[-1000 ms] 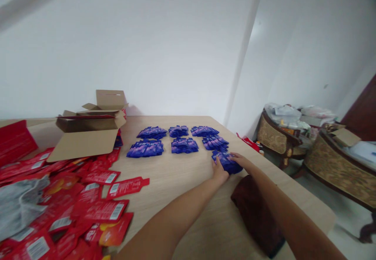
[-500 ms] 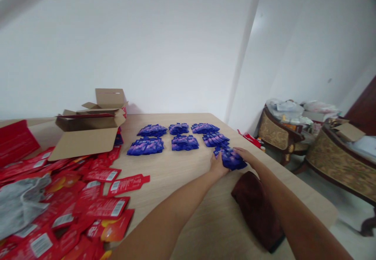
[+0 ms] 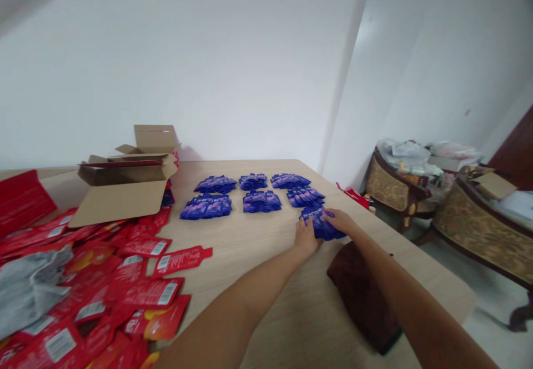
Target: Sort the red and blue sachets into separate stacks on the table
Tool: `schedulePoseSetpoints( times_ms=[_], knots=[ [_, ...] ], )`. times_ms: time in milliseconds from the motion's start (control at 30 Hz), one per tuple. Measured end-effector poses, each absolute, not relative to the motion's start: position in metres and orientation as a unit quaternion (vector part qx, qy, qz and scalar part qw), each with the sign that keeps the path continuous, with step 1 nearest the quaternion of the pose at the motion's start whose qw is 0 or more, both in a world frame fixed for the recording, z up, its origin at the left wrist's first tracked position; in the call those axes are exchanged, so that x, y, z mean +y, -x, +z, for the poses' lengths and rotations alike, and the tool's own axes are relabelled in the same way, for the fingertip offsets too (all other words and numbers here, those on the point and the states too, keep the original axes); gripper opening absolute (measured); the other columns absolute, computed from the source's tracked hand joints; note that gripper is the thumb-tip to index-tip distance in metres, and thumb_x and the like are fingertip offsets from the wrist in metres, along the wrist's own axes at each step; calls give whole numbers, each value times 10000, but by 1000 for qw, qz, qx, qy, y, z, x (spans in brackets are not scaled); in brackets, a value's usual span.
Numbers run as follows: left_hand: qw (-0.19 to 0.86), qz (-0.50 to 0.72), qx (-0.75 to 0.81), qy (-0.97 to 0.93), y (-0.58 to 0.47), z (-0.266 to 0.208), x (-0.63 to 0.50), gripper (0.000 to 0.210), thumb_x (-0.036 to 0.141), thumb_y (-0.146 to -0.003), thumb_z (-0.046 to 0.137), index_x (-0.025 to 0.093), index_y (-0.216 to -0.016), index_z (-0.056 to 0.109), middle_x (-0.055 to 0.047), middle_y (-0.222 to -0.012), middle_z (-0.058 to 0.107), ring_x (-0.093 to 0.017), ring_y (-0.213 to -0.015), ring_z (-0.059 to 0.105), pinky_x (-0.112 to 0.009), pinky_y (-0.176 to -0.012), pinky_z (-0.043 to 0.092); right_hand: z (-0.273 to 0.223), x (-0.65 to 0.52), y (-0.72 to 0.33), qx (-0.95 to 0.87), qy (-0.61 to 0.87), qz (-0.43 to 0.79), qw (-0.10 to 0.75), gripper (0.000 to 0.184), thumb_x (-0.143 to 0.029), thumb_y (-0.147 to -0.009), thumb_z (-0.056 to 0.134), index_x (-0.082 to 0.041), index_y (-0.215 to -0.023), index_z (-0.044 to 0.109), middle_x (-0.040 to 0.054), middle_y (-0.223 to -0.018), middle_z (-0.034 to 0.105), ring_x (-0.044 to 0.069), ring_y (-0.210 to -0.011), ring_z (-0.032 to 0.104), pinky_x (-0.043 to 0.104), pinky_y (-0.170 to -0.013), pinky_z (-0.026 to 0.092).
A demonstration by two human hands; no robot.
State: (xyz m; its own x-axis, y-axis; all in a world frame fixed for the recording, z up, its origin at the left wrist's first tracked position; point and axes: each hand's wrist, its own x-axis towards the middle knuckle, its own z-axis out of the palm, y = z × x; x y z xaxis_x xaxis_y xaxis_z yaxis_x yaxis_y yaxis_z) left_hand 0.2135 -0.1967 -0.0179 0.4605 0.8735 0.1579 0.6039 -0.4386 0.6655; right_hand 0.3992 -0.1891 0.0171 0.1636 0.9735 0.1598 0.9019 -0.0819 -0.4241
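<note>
A fanned pile of blue-purple packets (image 3: 321, 225) lies at the near right of the group, between my two hands. My left hand (image 3: 307, 238) grips its left edge, with fingers curled against the packets. On the opposite side my right hand (image 3: 339, 221) presses in with its fingertips on the top right of the pile. Just behind is another blue pile (image 3: 305, 197), close to the held one. More blue piles stand in rows farther back, among them a middle pile (image 3: 262, 202) and a left pile (image 3: 206, 207).
Red packets (image 3: 141, 294) with barcodes lie heaped on the left, under a grey cloth (image 3: 31, 288). An open cardboard box (image 3: 120, 199) stands behind them. A dark brown cloth item (image 3: 360, 297) lies beneath my right forearm. Patterned chairs (image 3: 485, 224) stand beyond the table's right edge.
Both hands and the pile between them have shifted slightly left. My right hand now reaches a little farther over the packets. The other piles stay in place.
</note>
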Motion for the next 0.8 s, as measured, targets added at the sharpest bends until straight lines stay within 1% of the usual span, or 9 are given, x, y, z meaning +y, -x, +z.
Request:
schedulePoseSetpoints(
  times_ms=[133, 233, 367, 433, 500, 567, 633, 733, 800],
  knots=[
    [268, 267, 433, -818, -206, -21, -198, 906, 354, -633, 691, 108, -1414, 304, -169, -1466, 278, -350, -1306, 288, -409, -1105, 240, 20, -196, -394, -649, 725, 80, 217, 429, -443, -829, 497, -242, -1190, 614, 69, -1211, 644, 263, -1165, 557, 360, -989, 398],
    [276, 275, 424, -818, -203, -22, -200, 861, 295, -650, 669, 100, -1407, 309, -178, -1450, 302, -333, -1308, 290, -399, -1109, 240, 21, -201, -392, -659, 716, 84, 213, 448, -450, -815, 515, -237, -1199, 604, 71, -1228, 634, 264, -1175, 550, 366, -999, 395],
    [301, 277, 419, -811, -209, -24, -204, 853, 261, -653, 657, 82, -1407, 301, -192, -1461, 278, -342, -1319, 276, -408, -1114, 240, 24, -204, -389, -669, 708, 89, 208, 479, -462, -803, 523, -237, -1221, 585, 72, -1229, 632, 272, -1187, 539, 385, -1010, 390],
    [314, 281, 413, -808, -213, -26, -204, 872, 262, -648, 661, 85, -1414, 286, -190, -1474, 254, -353, -1329, 257, -424, -1121, 232, 25, -206, -392, -667, 708, 100, 211, 536, -481, -784, 539, -228, -1257, 556, 79, -1243, 621, 281, -1198, 528, 396, -1016, 386],
    [319, 286, 404, -808, -214, -29, -204, 869, 233, -645, 651, 89, -1418, 280, -184, -1482, 242, -354, -1335, 249, -427, -1126, 223, 27, -207, -399, -664, 704, 128, 216, 634, -502, -731, 595, -218, -1293, 522, 86, -1268, 602, 294, -1206, 517, 405, -1023, 383],
    [314, 287, 398, -813, -213, -31, -204, 843, 195, -650, 627, 89, -1414, 288, -181, -1475, 256, -344, -1333, 257, -418, -1128, 223, 27, -209, -407, -669, 693, 166, 210, 748, -513, -658, 661, -201, -1317, 497, 95, -1299, 577, 307, -1216, 504, 407, -1035, 375],
    [308, 286, 399, -815, -211, -31, -205, 808, 180, -666, 606, 97, -1409, 299, -176, -1464, 282, -331, -1328, 269, -415, -1127, 228, 27, -211, -414, -678, 686, 184, 190, 809, -521, -620, 683, -178, -1326, 486, 105, -1334, 545, 314, -1242, 476, 406, -1056, 351],
    [304, 290, 409, -810, -211, -31, -207, 775, 177, -689, 590, 99, -1405, 304, -174, -1457, 296, -322, -1329, 269, -415, -1128, 227, 26, -215, -419, -684, 697, 156, 152, 778, -552, -665, 625, -158, -1322, 492, 117, -1366, 510, 318, -1278, 432, 413, -1086, 301],
    [304, 295, 413, -806, -212, -31, -209, 766, 168, -694, 584, 99, -1404, 306, -171, -1458, 294, -320, -1331, 266, -413, -1129, 226, 24, -219, -419, -679, 711, 126, 132, 736, -576, -703, 583, -179, -1318, 504, 115, -1367, 509, 334, -1285, 420, 439, -1087, 289]
  ],
)
